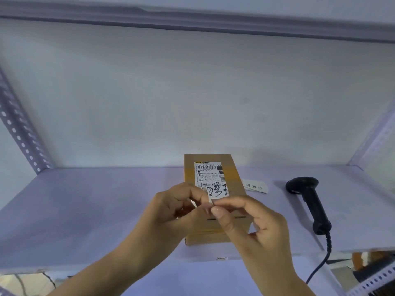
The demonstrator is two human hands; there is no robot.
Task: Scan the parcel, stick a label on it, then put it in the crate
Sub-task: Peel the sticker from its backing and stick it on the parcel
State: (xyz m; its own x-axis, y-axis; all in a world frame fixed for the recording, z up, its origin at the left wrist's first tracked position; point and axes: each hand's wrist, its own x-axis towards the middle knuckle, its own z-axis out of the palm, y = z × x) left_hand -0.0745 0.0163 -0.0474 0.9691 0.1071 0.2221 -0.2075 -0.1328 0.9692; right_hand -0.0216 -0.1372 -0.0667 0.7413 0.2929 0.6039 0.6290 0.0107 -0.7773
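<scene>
A brown cardboard parcel (190, 167) lies flat on the shelf, its white shipping label with barcode and handwriting facing up. Just above its near half, my left hand (177, 210) and my right hand (245, 218) meet fingertip to fingertip. Between them they pinch a small white label (209, 197), held on edge. My hands hide the parcel's near top face. A black handheld scanner (307, 199) lies on the shelf to the right, untouched, its coiled cable dropping over the front edge. No crate is in view.
A small stack of white labels (255, 186) with printed characters lies on the pale shelf board (85, 210) between parcel and scanner. Perforated metal uprights stand at the left (19, 133) and right (376, 135). Another shelf board runs overhead.
</scene>
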